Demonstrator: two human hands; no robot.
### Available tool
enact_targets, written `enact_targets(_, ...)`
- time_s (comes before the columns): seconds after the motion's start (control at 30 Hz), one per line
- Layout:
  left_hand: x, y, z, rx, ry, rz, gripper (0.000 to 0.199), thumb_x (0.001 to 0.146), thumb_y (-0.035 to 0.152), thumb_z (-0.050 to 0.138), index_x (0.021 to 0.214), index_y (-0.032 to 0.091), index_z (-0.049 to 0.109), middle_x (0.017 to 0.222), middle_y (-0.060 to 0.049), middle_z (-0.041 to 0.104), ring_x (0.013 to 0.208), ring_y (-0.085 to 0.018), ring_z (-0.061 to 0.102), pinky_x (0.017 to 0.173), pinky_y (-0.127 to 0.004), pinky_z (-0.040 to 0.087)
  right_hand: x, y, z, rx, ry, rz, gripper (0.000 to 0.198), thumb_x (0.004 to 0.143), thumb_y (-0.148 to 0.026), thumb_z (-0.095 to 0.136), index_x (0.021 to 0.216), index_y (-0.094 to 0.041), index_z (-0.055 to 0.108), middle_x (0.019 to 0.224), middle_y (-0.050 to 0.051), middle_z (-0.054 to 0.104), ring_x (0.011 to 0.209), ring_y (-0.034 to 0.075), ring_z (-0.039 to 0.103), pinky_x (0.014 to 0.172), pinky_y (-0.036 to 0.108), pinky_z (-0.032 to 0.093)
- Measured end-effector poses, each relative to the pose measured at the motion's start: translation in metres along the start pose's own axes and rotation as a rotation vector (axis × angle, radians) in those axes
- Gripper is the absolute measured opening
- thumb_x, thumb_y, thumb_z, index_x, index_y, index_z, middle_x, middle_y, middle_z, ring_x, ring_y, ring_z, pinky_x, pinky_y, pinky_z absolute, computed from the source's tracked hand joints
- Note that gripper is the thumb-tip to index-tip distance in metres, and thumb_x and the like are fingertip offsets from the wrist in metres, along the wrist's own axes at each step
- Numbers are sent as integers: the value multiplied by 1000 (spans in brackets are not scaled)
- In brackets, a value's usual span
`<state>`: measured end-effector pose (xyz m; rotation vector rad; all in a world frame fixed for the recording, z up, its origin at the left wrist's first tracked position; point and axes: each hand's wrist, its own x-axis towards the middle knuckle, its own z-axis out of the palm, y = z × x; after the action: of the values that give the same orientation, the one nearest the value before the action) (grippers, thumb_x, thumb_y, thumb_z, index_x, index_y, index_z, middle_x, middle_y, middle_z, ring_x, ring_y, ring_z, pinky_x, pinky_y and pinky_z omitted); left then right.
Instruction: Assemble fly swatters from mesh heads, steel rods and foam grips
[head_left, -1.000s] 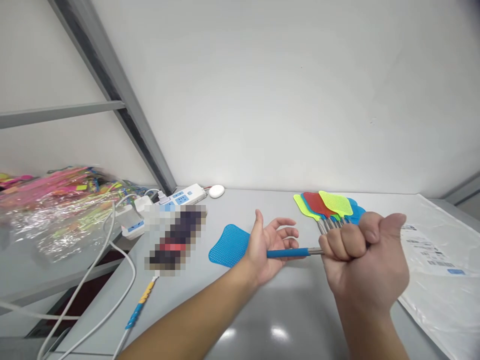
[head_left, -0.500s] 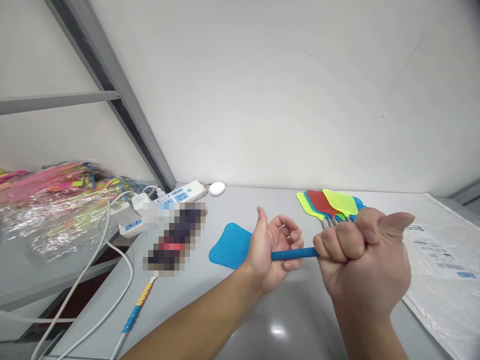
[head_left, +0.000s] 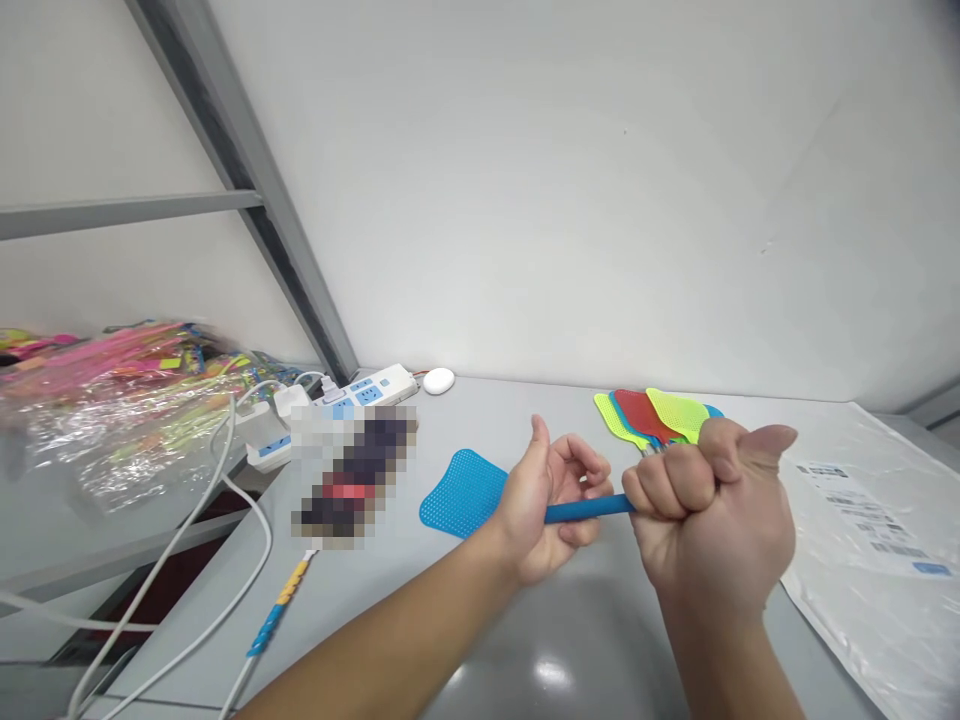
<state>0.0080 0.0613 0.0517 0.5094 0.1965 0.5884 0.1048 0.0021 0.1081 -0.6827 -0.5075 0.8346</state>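
A blue fly swatter (head_left: 459,493) lies across the middle of the grey table, its mesh head pointing left. My left hand (head_left: 551,510) is curled around its blue handle near the head. My right hand (head_left: 712,510) is clenched in a fist around the other end of the handle, thumb pointing right. The two hands are close together, with a short stretch of blue handle (head_left: 589,511) showing between them. Behind my right hand lies a fan of yellow, red and blue fly swatters (head_left: 656,415), partly hidden by my fist.
The grey table (head_left: 420,590) runs to a white wall. At the back left are a white power strip (head_left: 367,390), a small white puck (head_left: 439,380) and white cables (head_left: 225,520). A clear bag of colourful items (head_left: 112,400) lies far left. A white mailer bag (head_left: 877,540) lies right.
My left hand went from open under the handle to curled around it. My right hand slid left along the handle, and the bare metal shaft is no longer visible.
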Motion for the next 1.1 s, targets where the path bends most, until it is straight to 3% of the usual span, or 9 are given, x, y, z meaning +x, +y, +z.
enact_targets(0.17, -4, 6, 2, 505, -32, -58, 54, 91, 65, 32, 86, 18, 58, 79, -1, 48, 57, -9, 39, 50, -22, 36, 14, 4, -1, -71, -20, 90, 44, 93, -55, 43, 64, -23, 37, 45, -11, 16, 39, 8, 9, 34, 20, 19)
enact_targets(0.33, -11, 10, 6, 1072, -67, 62, 44, 90, 57, 44, 70, 18, 54, 67, 1, 49, 58, -11, 40, 57, -24, 33, 18, 23, 0, -196, -85, 50, 41, 92, -58, 45, 72, -22, 44, 52, -10, 26, 43, 8, 26, 43, 21, 31)
enact_targets(0.4, -11, 13, 6, 1092, -4, 156, 37, 87, 51, 53, 71, 17, 55, 69, 1, 50, 62, -11, 42, 58, -23, 33, 17, 33, -3, -366, -133, -14, 39, 92, -59, 42, 84, -22, 53, 63, -6, 42, 56, 10, 43, 54, 23, 39)
enact_targets(0.5, -5, 27, 0, 882, 205, 297, 34, 84, 49, 59, 73, 17, 56, 61, 4, 45, 53, -9, 40, 53, -23, 35, 17, 48, -18, -750, -226, -95, 40, 95, -55, 38, 112, -24, 55, 93, 2, 56, 84, 15, 55, 74, 29, 44)
enact_targets(0.6, 3, 47, -15, 696, 397, 403, 34, 84, 51, 55, 73, 19, 50, 51, 10, 29, 40, -6, 26, 44, -21, 35, 15, 60, -36, -1101, -411, -105, 32, 96, -46, 41, 109, -21, 57, 102, 6, 59, 96, 20, 55, 84, 34, 42)
enact_targets(0.7, 7, 64, -31, 657, 476, 457, 30, 85, 49, 53, 76, 21, 46, 51, 12, 29, 36, -4, 21, 40, -20, 34, 7, 76, -44, -1414, -590, -133, 26, 95, -37, 43, 102, -19, 60, 100, 9, 60, 96, 23, 55, 85, 36, 41)
enact_targets(0.77, 8, 69, -39, 656, 502, 452, 29, 84, 48, 53, 77, 20, 46, 52, 11, 31, 35, -4, 21, 39, -19, 34, -2, 88, -40, -1491, -608, -150, 29, 90, -40, 51, 106, -17, 61, 101, 11, 60, 98, 27, 54, 87, 40, 39)
enact_targets(0.93, 7, 71, -43, 749, 497, 380, 29, 83, 48, 53, 79, 20, 49, 55, 10, 38, 34, -3, 23, 39, -20, 38, -10, 107, -15, -1686, -717, -140, 71, 71, -60, 69, 124, -15, 55, 113, 16, 57, 106, 35, 48, 88, 47, 36)
enact_targets(1.1, 6, 73, -40, 950, 541, 345, 28, 83, 48, 51, 81, 20, 51, 58, 8, 42, 35, -4, 22, 36, -20, 34, 6, 93, -18, -1624, -717, 41, 59, 66, -52, 75, 110, -17, 60, 108, 14, 61, 102, 32, 53, 88, 45, 34)
